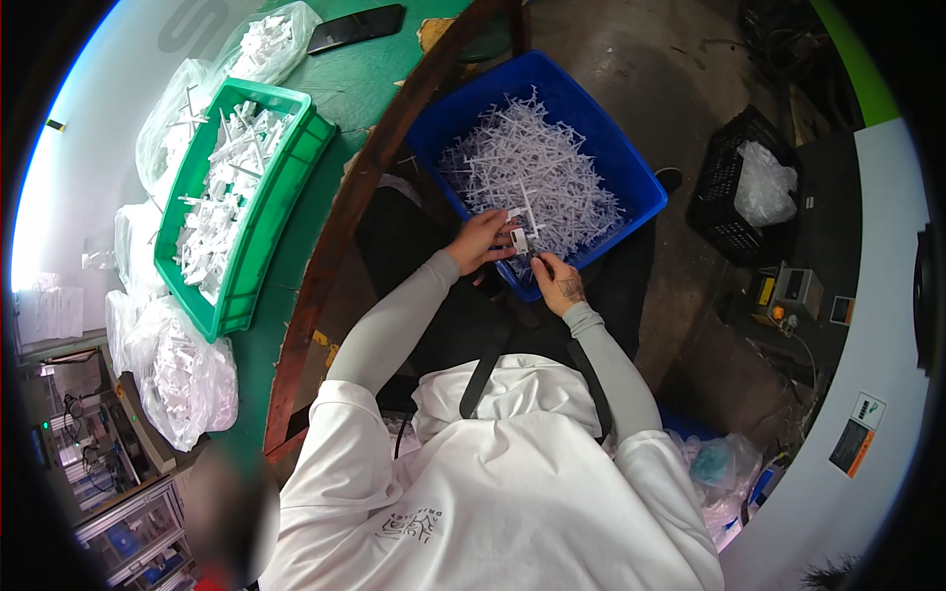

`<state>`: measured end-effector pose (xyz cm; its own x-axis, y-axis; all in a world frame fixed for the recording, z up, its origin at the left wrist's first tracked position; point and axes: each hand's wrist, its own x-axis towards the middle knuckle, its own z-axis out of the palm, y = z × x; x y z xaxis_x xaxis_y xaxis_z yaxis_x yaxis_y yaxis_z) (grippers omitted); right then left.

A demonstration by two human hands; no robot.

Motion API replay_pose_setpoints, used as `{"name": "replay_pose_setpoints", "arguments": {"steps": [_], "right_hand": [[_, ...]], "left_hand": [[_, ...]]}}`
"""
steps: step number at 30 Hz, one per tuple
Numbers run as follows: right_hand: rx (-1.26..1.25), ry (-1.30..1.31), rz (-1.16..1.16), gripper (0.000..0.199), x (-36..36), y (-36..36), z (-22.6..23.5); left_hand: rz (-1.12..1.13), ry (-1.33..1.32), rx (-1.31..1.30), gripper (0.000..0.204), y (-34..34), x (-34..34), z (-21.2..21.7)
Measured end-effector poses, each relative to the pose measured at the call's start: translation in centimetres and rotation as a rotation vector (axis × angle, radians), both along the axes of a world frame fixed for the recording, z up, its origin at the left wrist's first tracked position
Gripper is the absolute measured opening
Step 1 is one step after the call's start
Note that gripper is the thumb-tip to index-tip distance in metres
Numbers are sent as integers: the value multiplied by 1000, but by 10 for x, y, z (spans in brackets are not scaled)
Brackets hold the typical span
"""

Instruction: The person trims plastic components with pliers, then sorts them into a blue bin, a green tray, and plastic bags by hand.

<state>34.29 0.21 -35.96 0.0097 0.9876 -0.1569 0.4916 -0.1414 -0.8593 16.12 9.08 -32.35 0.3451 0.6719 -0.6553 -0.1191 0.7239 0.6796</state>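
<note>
Over the near edge of a blue bin (639,158), my left hand (481,240) has its fingers closed on a small white plastic piece (520,239). A thin white stick stands up from beside that piece. My right hand (560,284) is close by on the right, its fingers and thumb pinched near the piece. Something small and dark shows at its fingertips, too small to name. Below both hands, the bin holds a large heap of thin white plastic sticks (532,148), many of them branched.
On the green table (370,69) to the left stands a green tray (286,187) of white plastic pieces. Clear bags (182,379) of similar pieces lie around it, with a black phone (355,30) at the far end. A black crate (724,163) holding clear plastic sits on the right.
</note>
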Motion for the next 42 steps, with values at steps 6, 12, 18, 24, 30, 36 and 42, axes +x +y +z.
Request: {"name": "replay_pose_setpoints", "arguments": {"steps": [6, 12, 18, 24, 30, 36, 42], "right_hand": [[68, -62, 1, 29, -3, -1, 3], [-81, -48, 3, 34, 0, 1, 6], [-100, 80, -27, 41, 1, 1, 10], [-57, 63, -60, 54, 6, 0, -8], [-92, 128, -53, 53, 7, -1, -8], [-103, 148, -38, 48, 8, 0, -11], [-116, 176, -22, 42, 7, 2, -7]], "left_hand": [[92, -148, 22, 22, 2, -3, -6], [71, -63, 97, 18, 1, -1, -10], [13, 253, 389, 16, 1, 0, -18], [-143, 236, 433, 17, -1, 3, -17], [-184, 240, 389, 15, -2, 1, -19], [-212, 197, 377, 14, -2, 1, -21], [-200, 203, 358, 14, 0, 0, -18]]}}
